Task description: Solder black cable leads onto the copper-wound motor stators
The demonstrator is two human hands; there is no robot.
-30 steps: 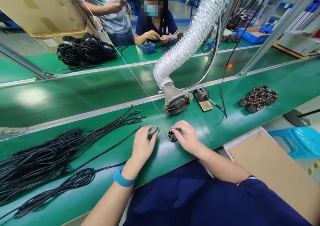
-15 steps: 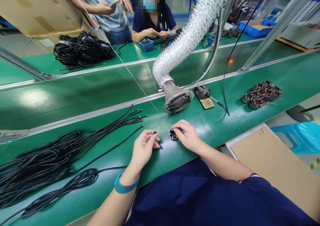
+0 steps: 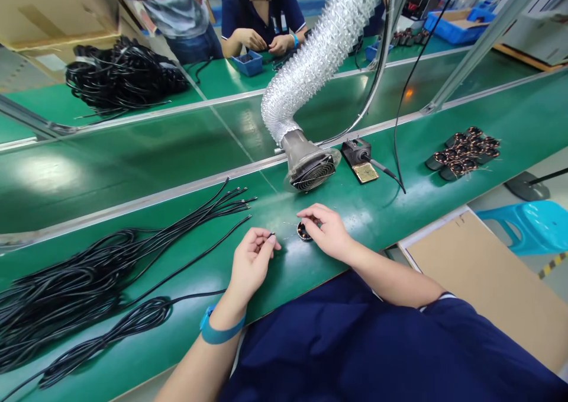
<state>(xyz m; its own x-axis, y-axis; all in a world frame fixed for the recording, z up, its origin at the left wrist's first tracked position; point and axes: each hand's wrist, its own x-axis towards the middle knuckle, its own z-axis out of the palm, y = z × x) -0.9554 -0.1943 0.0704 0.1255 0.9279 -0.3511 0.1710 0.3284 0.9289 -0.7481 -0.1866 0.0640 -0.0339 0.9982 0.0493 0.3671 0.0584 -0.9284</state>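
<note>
My left hand (image 3: 251,260) is curled, pinching the tip of a thin black cable (image 3: 208,251) just above the green bench (image 3: 186,331). A blue band sits on that wrist. My right hand (image 3: 326,230) rests on the bench a little to the right, fingers closed on a small round coil with copper windings (image 3: 303,231). The two hands are a short gap apart. A big bundle of black cables (image 3: 66,283) lies to the left of my left hand.
A silver flexible duct ends in a grilled fan hood (image 3: 310,168) just beyond my hands. A soldering stand (image 3: 360,160) and a pile of coils (image 3: 464,152) lie to the right. Two other people work across the belts. A blue stool (image 3: 528,224) and cardboard (image 3: 479,277) are at right.
My left hand has turned palm-up and curled tighter on the cable tip. My right hand stays on the coil. The view has tilted downward.
</note>
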